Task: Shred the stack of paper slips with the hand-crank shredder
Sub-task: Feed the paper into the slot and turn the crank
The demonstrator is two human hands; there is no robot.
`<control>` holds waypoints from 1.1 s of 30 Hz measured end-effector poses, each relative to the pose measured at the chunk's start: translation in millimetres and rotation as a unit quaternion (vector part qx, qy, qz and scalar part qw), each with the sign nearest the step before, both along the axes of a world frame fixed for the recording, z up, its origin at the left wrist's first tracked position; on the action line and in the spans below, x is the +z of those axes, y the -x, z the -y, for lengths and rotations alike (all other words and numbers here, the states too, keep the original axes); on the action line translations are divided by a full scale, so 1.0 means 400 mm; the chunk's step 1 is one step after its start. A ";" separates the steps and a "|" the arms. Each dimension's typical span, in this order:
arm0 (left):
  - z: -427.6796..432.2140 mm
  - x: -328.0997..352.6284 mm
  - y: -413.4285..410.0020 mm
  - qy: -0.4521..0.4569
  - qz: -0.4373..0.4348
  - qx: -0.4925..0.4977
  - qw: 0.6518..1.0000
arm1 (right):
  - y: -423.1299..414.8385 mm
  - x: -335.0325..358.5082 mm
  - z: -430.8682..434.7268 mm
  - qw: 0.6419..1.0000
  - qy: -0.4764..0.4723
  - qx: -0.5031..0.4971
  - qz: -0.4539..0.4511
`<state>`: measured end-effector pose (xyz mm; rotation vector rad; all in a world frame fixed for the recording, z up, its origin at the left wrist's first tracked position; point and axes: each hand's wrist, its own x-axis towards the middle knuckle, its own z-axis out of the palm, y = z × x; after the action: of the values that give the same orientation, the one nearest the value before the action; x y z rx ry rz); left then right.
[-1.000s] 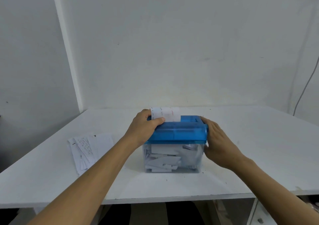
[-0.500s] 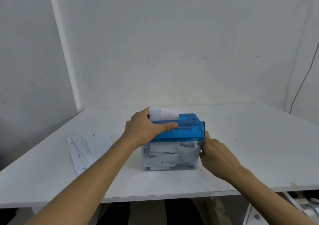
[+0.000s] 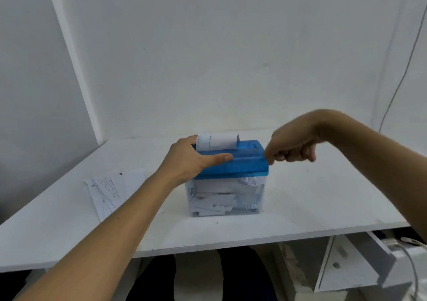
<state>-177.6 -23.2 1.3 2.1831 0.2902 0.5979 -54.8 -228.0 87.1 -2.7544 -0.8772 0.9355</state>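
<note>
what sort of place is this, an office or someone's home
Likely a plain home or office work corner: a white table against bare white walls, a hand-crank shredder and a stack of paper slips on it, a drawer unit below.

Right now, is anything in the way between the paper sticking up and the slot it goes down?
No, nothing visible. The paper slip stands in the slot of the blue lid. The left hand holds the lid beside it, not over it, and the right hand grips the hidden crank at the lid's right end.
</note>
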 end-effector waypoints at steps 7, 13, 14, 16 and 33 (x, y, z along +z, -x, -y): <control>0.005 -0.006 -0.001 0.002 -0.004 -0.023 1.000 | -0.079 0.018 -0.034 0.967 -0.176 -0.081 0.167; 0.008 -0.011 0.002 -0.004 0.012 -0.032 0.999 | -0.144 -0.125 -0.095 0.890 -0.356 -0.140 0.247; 0.009 -0.010 0.002 -0.005 0.015 -0.031 0.999 | -0.143 -0.140 -0.100 0.888 -0.381 -0.145 0.213; 0.010 -0.009 0.005 -0.010 0.016 -0.028 0.999 | -0.131 -0.184 -0.104 0.898 -0.379 -0.155 0.160; 0.019 0.011 -0.011 -0.127 -0.058 0.061 0.988 | 0.107 -0.238 0.113 0.786 -0.601 -0.118 0.078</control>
<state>-173.3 -30.8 5.8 2.4647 0.4322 0.6018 -97.5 -273.3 -7.9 -1.7142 -0.7165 -0.0200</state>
